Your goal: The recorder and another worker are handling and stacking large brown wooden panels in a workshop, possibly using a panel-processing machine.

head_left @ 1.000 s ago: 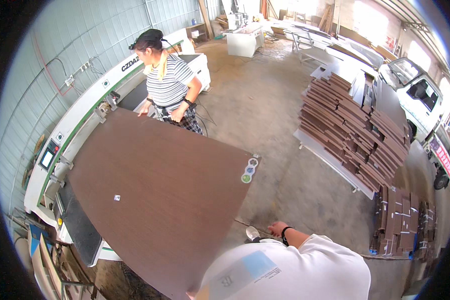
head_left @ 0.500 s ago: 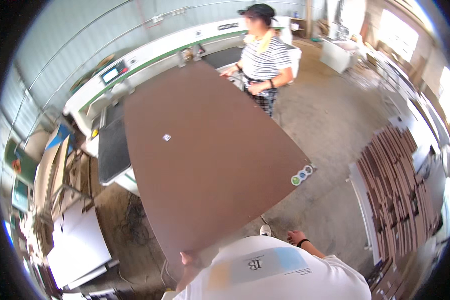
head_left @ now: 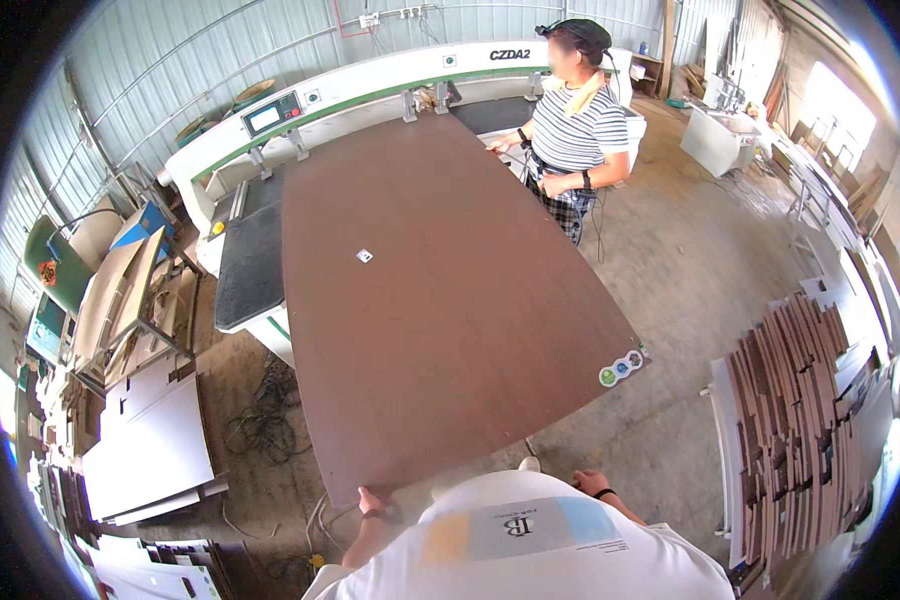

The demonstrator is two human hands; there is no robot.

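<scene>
A large brown board (head_left: pixel 450 300) stretches from the machine's bed out to my body. My left hand (head_left: pixel 372 499) is closed on its near edge, close to the left corner, with the thumb lying on top. Beside my right hip, my right hand (head_left: pixel 590 482) hangs just off the board with loosely bent fingers and holds nothing. A small white label (head_left: pixel 364 256) sits on the board's face, and a sticker of joined round emblems (head_left: pixel 621 369) marks its right corner. The board's far end reaches the clamps (head_left: pixel 425 101) under the long beam.
A co-worker (head_left: pixel 582 125) in a striped shirt stands at the far right edge. Along the back runs the white and green machine beam (head_left: pixel 370 97) with a control screen (head_left: pixel 265 119). Brown strips (head_left: pixel 795 430) are stacked at right; white panels (head_left: pixel 150 440) and tangled cable (head_left: pixel 265 420) lie at left.
The view has shifted, so the scene sits further right and the machine shows more fully. My left hand stays on the board's near edge and my right hand stays low by my side.
</scene>
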